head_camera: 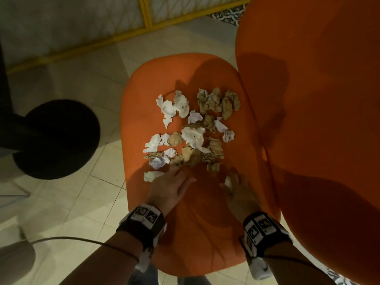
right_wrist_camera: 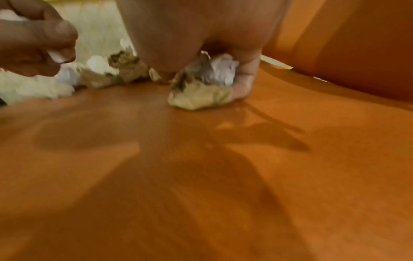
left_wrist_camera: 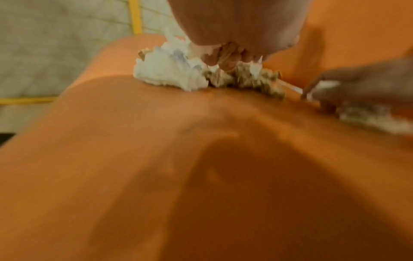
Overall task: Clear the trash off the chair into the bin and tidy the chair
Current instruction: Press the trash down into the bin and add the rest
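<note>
Head view: left hand (head_camera: 170, 188) at near edge of paper wads (head_camera: 191, 130) on orange chair seat (head_camera: 195, 223), fingertips hidden; grip can't tell. Right wrist cam only: right hand (right_wrist_camera: 201, 44) fingers curled round white/brown wad (right_wrist_camera: 205, 84). Both wrist cams blurry.

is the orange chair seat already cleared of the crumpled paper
No, many crumpled white and brown paper scraps lie scattered on the orange upholstered chair seat, just beyond both hands.

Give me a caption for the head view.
Both hands reach into crumpled paper on an orange chair.
</note>
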